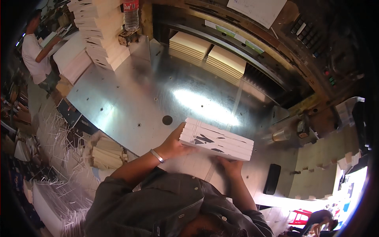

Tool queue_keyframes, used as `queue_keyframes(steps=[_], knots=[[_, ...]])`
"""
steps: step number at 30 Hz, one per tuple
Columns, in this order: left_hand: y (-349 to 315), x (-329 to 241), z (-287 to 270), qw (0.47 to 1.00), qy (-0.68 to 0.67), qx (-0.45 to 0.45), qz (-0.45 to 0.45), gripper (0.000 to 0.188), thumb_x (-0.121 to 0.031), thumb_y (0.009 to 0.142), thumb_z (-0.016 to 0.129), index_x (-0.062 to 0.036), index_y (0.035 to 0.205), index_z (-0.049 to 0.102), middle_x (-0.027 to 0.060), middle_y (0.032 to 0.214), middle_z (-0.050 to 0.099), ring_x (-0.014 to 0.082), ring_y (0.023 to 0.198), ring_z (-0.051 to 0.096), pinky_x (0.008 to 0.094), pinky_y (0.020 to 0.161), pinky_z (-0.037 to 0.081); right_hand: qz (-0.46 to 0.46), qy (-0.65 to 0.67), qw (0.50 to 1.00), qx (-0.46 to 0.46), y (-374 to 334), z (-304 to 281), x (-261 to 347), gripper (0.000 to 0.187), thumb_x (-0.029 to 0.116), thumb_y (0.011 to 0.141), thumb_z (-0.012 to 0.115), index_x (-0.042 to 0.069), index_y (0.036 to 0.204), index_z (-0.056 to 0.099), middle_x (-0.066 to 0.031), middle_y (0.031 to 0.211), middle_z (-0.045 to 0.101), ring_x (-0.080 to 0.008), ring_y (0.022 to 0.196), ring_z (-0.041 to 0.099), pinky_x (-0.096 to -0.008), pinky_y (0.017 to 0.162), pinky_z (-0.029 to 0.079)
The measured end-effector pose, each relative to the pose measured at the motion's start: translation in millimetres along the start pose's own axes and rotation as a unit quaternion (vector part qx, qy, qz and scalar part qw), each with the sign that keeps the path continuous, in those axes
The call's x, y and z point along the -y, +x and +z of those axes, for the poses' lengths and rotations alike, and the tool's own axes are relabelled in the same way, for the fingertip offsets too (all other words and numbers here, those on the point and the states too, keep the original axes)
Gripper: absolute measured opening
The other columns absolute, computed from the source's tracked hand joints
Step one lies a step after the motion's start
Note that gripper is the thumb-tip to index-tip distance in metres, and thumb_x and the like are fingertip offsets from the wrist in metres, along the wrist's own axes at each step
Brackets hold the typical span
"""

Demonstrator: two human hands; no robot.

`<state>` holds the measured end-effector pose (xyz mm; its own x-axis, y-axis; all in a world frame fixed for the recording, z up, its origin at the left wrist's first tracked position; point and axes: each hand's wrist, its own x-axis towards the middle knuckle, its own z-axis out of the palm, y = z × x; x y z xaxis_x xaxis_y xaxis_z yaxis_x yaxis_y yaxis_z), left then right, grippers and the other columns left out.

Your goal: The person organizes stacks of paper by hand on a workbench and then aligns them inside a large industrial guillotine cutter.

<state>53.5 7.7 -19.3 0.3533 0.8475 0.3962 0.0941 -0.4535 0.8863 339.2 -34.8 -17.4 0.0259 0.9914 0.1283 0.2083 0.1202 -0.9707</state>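
You hold a stack of booklets (216, 139) between both hands, lifted a little above the near edge of the metal table (130, 98). Your left hand (173, 144) grips the stack's left end, thumb on top and fingers curled underneath. Your right hand (231, 166) supports it from below near the right end; its fingers are mostly hidden under the stack, so you cannot tell how far they close. A bracelet (157, 156) sits on your left wrist.

At the table's far edge, two paper piles (207, 55) lie side by side under the cutter (252, 47). A tall pile of booklets (100, 33) rises at the far left corner, with a bottle (131, 15) just beside it. A black case (272, 178) lies near the right edge. Paper strips (59, 166) litter the floor to your left, where another person (35, 51) stands well apart.
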Motion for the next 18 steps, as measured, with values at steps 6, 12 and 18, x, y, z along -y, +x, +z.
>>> queue_keyframes(steps=[6, 12, 18], knots=[[-5, -6, -2, 0.994, -0.084, 0.038, -0.057, 0.081, -0.018, 0.082, 0.087, 0.0000, 0.145, 0.039, 0.0102, 0.134, 0.057, 0.0173, 0.125, 0.055, 0.0335, 0.105, 0.046, 0.017, -0.012, 1.000, 0.014, -11, -3, -1, 0.052, 0.000, 0.076, 0.086, 0.001, 0.123, 0.065, -0.0100, 0.118, 0.070, -0.0207, 0.110, 0.066, -0.0360, 0.097, 0.052], [-3, -9, -8, 0.997, -0.034, 0.045, -0.053, 0.080, -0.020, 0.081, 0.089, 0.0006, 0.143, 0.042, 0.0109, 0.134, 0.058, 0.0200, 0.125, 0.056, 0.0343, 0.105, 0.046, 0.027, -0.010, 1.000, 0.003, -10, 4, 11, 0.047, 0.000, 0.077, 0.086, 0.000, 0.120, 0.067, -0.0100, 0.117, 0.071, -0.0204, 0.108, 0.067, -0.0361, 0.096, 0.053], [-1, -15, -4, 0.998, 0.008, 0.014, -0.068, 0.052, -0.023, 0.077, 0.090, -0.0002, 0.118, 0.068, 0.0111, 0.121, 0.068, 0.0261, 0.111, 0.066, 0.0366, 0.098, 0.051, 0.065, -0.012, 0.998, 0.006, -13, 6, 26, 0.046, 0.002, 0.078, 0.086, 0.000, 0.120, 0.067, -0.0101, 0.116, 0.072, -0.0196, 0.107, 0.068, -0.0363, 0.095, 0.054]])
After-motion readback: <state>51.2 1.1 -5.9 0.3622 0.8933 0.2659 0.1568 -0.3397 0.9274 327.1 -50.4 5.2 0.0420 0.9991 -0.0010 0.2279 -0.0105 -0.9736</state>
